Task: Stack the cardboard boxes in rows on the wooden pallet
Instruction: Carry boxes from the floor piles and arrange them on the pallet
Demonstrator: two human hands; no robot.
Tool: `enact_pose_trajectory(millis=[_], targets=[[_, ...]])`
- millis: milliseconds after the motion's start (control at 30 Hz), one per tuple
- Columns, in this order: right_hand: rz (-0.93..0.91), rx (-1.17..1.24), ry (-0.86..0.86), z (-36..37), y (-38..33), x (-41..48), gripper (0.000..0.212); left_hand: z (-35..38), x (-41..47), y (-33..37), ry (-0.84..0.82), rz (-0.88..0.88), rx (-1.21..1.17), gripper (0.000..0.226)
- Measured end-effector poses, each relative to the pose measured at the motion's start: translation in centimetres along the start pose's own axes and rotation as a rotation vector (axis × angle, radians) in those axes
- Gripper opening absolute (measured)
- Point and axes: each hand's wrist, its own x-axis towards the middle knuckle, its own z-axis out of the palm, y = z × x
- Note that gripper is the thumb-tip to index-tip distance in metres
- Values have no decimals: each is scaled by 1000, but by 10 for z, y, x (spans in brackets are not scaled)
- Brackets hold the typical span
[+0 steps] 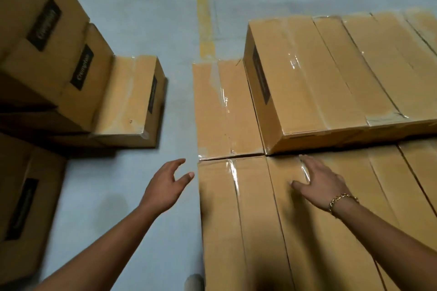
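Two layers of cardboard boxes (307, 78) fill my view from 1 to 5 o'clock; I cannot see the pallet beneath them. My right hand (319, 184), a gold bracelet (343, 199) at its wrist, lies flat with fingers spread on a near box (302, 224) of the lower layer. My left hand (165, 186) hovers empty, fingers loosely spread, above the grey floor (142, 30) beside the stack's edge. Loose boxes (127, 97) stand piled from 9 to 11 o'clock.
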Motion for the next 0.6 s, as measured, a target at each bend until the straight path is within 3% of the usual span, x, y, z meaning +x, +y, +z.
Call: enact_pose_trajectory(millis=[300, 600], targets=[[-208, 168, -139, 49, -124, -46, 85, -87, -30, -81, 90, -133, -69, 57], [-246, 256, -213, 86, -218, -45, 82, -138, -26, -165, 103, -221, -83, 60]])
